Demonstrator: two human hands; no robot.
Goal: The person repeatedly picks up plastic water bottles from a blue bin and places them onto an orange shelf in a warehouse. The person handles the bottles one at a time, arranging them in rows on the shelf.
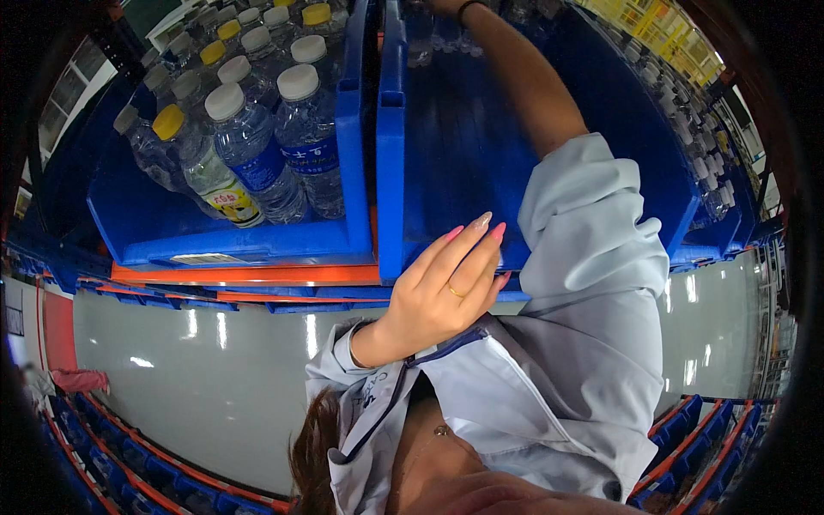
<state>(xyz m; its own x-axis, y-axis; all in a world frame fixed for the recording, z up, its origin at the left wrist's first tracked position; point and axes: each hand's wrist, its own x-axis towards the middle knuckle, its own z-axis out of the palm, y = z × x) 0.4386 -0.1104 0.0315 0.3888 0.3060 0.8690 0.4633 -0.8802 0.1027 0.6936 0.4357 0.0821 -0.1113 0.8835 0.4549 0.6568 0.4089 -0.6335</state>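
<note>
My left hand (pixel 444 277) is in front of my chest, over the front edge of a blue plastic bin (pixel 463 148). Its fingers point up and to the right, close together, with long pink nails and a ring. The palm faces away, so whether it holds anything is hidden. My right arm reaches deep into the same bin. Only part of my right hand (pixel 445 6) shows at the top edge, beside clear plastic bottles (pixel 444 35) at the back. Its fingers are cut off by the frame, and a dark band circles the wrist.
At the left, another blue bin (pixel 251 248) holds several upright plastic bottles (pixel 254 158) with white or yellow caps. Orange shelf beams (pixel 257 275) run beneath the bins. More bottles (pixel 692 129) stand at the right. Behind me, low racks of blue bins (pixel 161 473) line the grey floor (pixel 219 373).
</note>
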